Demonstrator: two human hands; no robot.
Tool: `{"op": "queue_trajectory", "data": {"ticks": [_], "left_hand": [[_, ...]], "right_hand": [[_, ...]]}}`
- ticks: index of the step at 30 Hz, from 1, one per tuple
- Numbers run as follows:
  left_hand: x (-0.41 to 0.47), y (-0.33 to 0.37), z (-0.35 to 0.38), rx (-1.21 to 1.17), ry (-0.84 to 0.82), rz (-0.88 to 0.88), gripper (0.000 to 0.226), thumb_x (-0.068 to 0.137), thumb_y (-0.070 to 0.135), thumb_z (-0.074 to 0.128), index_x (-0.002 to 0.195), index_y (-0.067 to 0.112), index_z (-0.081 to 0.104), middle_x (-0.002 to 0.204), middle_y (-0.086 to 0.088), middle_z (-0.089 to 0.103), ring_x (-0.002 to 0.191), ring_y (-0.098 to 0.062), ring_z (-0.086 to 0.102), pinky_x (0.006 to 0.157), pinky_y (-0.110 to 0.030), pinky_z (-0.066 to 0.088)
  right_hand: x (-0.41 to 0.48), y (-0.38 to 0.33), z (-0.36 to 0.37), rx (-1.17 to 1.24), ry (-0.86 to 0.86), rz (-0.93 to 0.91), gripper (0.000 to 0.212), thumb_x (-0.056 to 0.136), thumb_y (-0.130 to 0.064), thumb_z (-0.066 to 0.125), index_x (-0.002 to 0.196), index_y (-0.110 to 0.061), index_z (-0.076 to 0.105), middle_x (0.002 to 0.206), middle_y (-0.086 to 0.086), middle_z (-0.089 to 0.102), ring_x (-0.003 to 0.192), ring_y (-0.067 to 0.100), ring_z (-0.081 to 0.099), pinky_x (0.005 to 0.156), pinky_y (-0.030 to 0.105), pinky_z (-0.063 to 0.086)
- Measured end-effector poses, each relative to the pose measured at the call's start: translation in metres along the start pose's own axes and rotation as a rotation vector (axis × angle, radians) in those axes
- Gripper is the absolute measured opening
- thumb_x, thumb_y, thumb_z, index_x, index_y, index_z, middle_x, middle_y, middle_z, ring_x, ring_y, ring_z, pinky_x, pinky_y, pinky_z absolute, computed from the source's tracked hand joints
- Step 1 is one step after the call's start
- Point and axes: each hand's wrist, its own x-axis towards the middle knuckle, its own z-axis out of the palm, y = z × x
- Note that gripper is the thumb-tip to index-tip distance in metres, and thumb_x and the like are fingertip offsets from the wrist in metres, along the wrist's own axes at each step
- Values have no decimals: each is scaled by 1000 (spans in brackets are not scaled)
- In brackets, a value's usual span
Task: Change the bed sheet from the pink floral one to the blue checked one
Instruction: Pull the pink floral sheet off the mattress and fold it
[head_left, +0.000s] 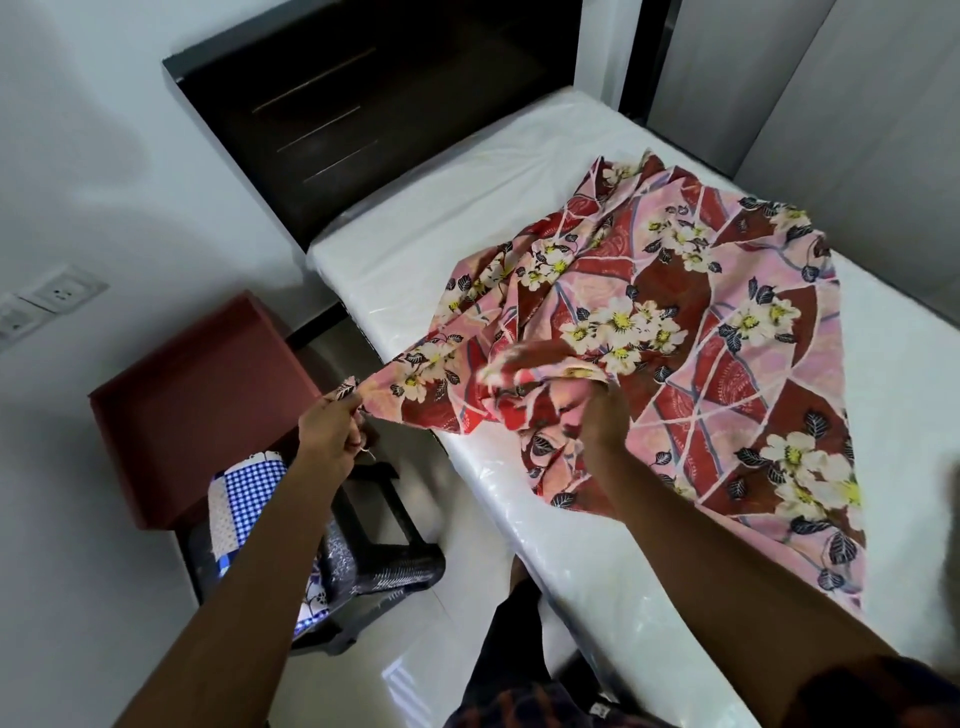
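Note:
The pink floral sheet (691, 332) lies bunched across the bare white mattress (441, 218), off its near corner. My left hand (332, 431) pinches one corner of the sheet and holds it out past the bed's edge. My right hand (602, 415) reaches into the gathered folds at the mattress edge; its fingers are hidden under blurred cloth. The folded blue checked sheet (249, 483) rests on a black stool (384, 566) left of the bed, partly behind my left forearm.
A dark red bedside cabinet (202, 395) stands against the wall beside the stool. The dark headboard (363, 109) rises at the bed's far end. Wall sockets (52, 296) sit at left. Glossy white floor (415, 675) runs between stool and bed.

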Motion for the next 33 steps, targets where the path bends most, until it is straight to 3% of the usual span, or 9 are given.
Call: {"op": "queue_trajectory", "data": {"ticks": [4, 7, 9, 12, 16, 19, 23, 29, 33], "left_hand": [[-8, -3, -3, 346, 19, 328, 17, 92, 17, 65, 105, 8, 71, 63, 0, 58, 51, -12, 47, 48, -21, 36], [-12, 3, -10, 627, 120, 551, 13, 91, 25, 66, 96, 17, 74, 78, -1, 67, 71, -17, 60, 64, -26, 42], [-14, 10, -11, 558, 115, 573, 12, 91, 24, 64, 91, 16, 74, 78, 0, 69, 72, -15, 60, 64, -26, 44], [-15, 25, -6, 253, 76, 483, 11, 90, 22, 66, 95, 21, 76, 87, 4, 72, 80, -12, 63, 73, -30, 51], [-2, 63, 9, 40, 61, 453, 7, 86, 24, 70, 85, 20, 75, 90, -4, 74, 89, -23, 68, 86, -40, 58], [-10, 96, 20, -70, 139, 494, 13, 91, 22, 68, 79, 19, 72, 72, 5, 66, 72, -8, 59, 69, -24, 50], [-33, 105, 30, 124, 155, 627, 14, 96, 15, 60, 94, 6, 71, 72, -9, 65, 56, 2, 49, 50, -12, 38], [-39, 66, 46, 67, -67, 370, 21, 93, 24, 68, 106, 8, 70, 84, -4, 71, 66, -19, 65, 52, -24, 48], [-47, 35, 50, -204, -102, 17, 18, 90, 15, 70, 107, 10, 65, 91, -11, 71, 66, -19, 66, 54, -24, 47]], "right_hand": [[26, 0, -22, 4, 198, 21, 24, 97, -19, 53, 113, -6, 65, 108, 13, 66, 98, 30, 61, 80, 37, 49], [28, -16, -28, -36, 218, -39, 22, 93, -24, 63, 91, -3, 66, 92, 14, 68, 84, 27, 60, 74, 34, 48], [26, -38, -21, -181, 64, -123, 25, 95, -29, 63, 76, -13, 60, 74, 7, 63, 68, 20, 55, 61, 28, 39], [24, -96, 2, -284, -163, -238, 24, 99, -37, 59, 88, -15, 64, 70, -1, 60, 63, 12, 55, 61, 27, 39], [24, -204, 46, 40, -252, -306, 36, 93, -36, 67, 113, -7, 67, 98, 4, 70, 87, 22, 69, 72, 34, 59], [18, -257, 70, 270, -289, -461, 20, 90, -25, 61, 106, -20, 73, 107, 8, 74, 104, 27, 69, 90, 43, 57], [-6, -248, 91, 266, -411, -467, 12, 92, -21, 66, 98, -13, 71, 94, 7, 73, 90, 23, 69, 65, 22, 55], [-18, -144, 118, -316, -581, -554, 26, 91, -38, 66, 84, -13, 64, 75, 5, 67, 61, 17, 64, 52, 29, 56], [-16, -78, 136, -349, -717, -413, 45, 72, -48, 68, 88, -6, 69, 80, 19, 68, 78, 39, 69, 70, 56, 59]]}}
